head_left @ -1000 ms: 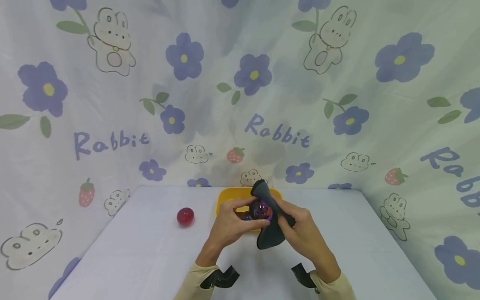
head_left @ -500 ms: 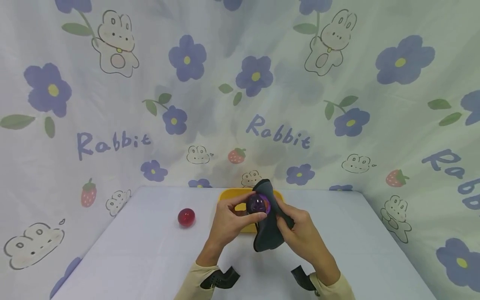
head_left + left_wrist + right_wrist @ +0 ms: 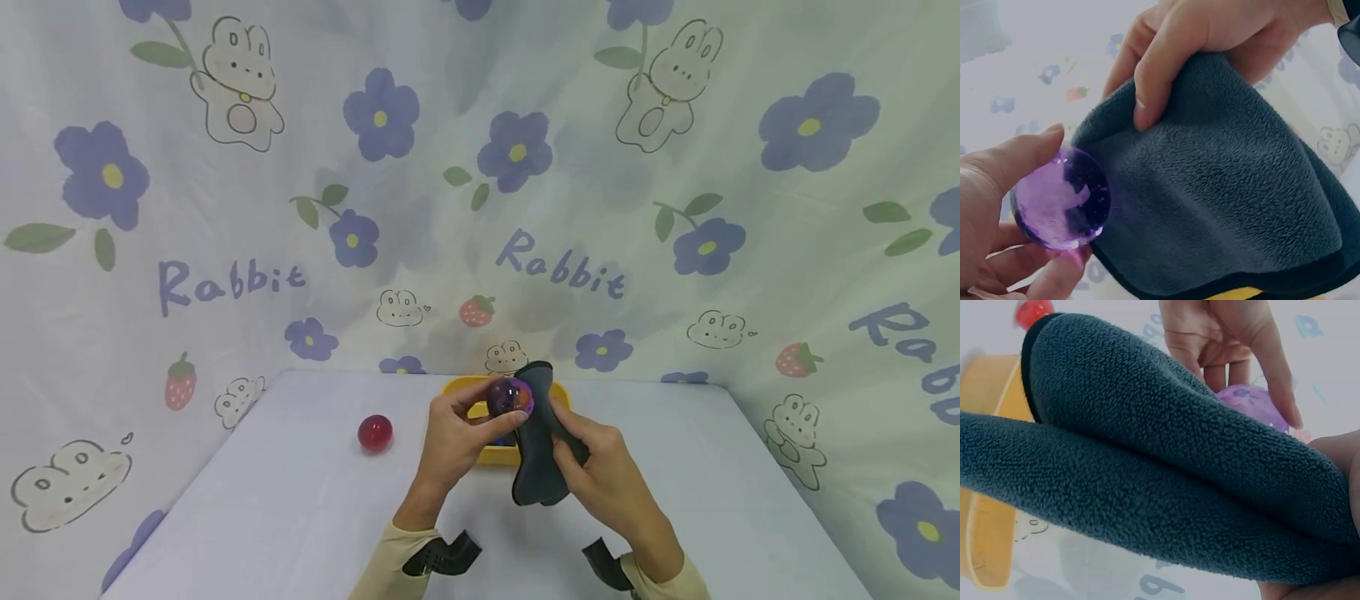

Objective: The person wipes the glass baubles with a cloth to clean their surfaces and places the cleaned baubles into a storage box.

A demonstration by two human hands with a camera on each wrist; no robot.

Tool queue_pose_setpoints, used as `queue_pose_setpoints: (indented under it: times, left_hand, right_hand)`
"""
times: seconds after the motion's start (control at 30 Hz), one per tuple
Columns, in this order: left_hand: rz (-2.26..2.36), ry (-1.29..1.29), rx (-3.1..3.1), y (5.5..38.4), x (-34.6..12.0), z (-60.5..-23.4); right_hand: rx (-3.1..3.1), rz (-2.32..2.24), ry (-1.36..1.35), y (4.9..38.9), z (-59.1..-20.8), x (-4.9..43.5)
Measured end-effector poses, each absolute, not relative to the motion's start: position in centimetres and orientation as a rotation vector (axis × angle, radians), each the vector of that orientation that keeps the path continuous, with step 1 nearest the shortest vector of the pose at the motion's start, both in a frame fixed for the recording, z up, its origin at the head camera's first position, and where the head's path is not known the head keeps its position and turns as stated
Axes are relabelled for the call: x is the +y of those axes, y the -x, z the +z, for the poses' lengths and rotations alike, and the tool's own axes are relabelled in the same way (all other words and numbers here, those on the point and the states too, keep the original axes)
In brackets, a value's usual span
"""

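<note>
Between thumb and fingers, my left hand (image 3: 456, 427) holds a clear purple ball (image 3: 1062, 199) up in front of the yellow bin. My right hand (image 3: 606, 457) grips a dark grey-green plush cloth (image 3: 1210, 181), folded over and hanging down. The cloth lies right beside the ball's right side; in the left wrist view its edge passes behind the ball, and whether they touch I cannot tell. In the right wrist view the cloth (image 3: 1166, 450) covers part of the purple ball (image 3: 1254, 407).
A clear red ball (image 3: 375, 433) rests on the white table (image 3: 300, 517) to the left. Behind the hands stands a yellow bin (image 3: 498, 456), with something dark blue partly seen in it. A patterned curtain (image 3: 420, 200) closes off the back and sides.
My left hand has turned the purple ball and raised it slightly. The cloth's upper end has shifted a little to the right, and it hangs straighter. The red ball stays in place.
</note>
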State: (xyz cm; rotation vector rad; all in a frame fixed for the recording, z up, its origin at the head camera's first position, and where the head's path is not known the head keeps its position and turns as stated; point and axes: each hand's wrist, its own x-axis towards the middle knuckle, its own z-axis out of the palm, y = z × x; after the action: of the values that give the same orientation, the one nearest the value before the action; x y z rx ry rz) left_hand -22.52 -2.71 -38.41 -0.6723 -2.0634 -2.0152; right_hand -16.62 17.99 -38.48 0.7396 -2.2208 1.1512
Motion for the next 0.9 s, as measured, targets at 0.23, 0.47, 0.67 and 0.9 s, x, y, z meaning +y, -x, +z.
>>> queue_pose_setpoints:
  times: [0.23, 0.47, 0.67, 0.9]
  left_hand:
    - [-1.973, 0.677, -2.134, 22.83, -2.58, -38.39]
    - [-1.900, 0.719, -2.212, 23.03, -2.75, -38.43]
    - [-1.909, 0.795, -2.272, 23.10, -2.51, -38.31]
    - [-1.834, 0.882, -2.330, 22.76, -2.37, -38.50]
  right_hand:
    - [-2.186, 1.087, -0.723, 16.63, -38.43, 18.19]
    - [-2.159, 1.077, -0.750, 16.57, -38.14, 18.14]
    - [-2.096, 1.039, -0.791, 16.72, -37.91, 17.99]
    - [-2.096, 0.997, -0.845, 16.96, -38.17, 18.05]
